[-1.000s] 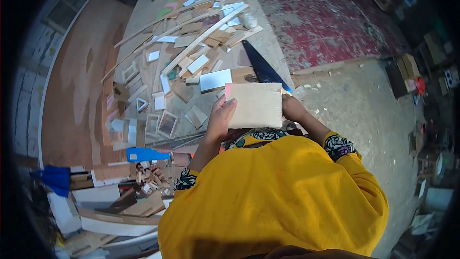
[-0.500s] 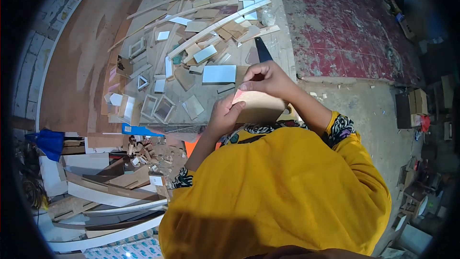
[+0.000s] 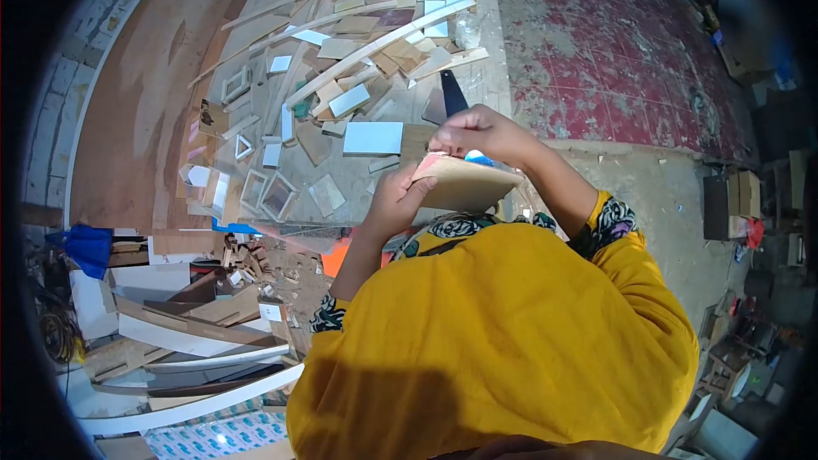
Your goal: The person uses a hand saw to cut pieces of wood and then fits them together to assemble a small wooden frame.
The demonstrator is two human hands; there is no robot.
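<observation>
My left hand [image 3: 392, 204] is closed around the left side of a thin light-brown wooden board [image 3: 469, 183], held in front of my chest. A pink strip [image 3: 428, 163] runs along the board's upper left corner. Just above that corner, my right hand [image 3: 486, 132] has its fingers pinched together by the edge; whatever sits between the fingertips is too small to make out. Below the right hand, a small blue and white thing [image 3: 479, 158] shows behind the board. A handsaw with a dark blade [image 3: 453, 92] lies on the worktable beyond my right hand.
The worktable [image 3: 298, 209] carries a white block [image 3: 372, 138], small wooden frames [image 3: 279, 196], long wood strips [image 3: 383, 43] and many offcuts. A large brown panel [image 3: 136, 119] stands at the left. Stacked boards [image 3: 196, 332] and scraps lie on the floor lower left.
My right hand has lifted slightly off the board's face to its far edge, fingers closing tighter. The board has tilted a little, and the blue and white thing now shows.
</observation>
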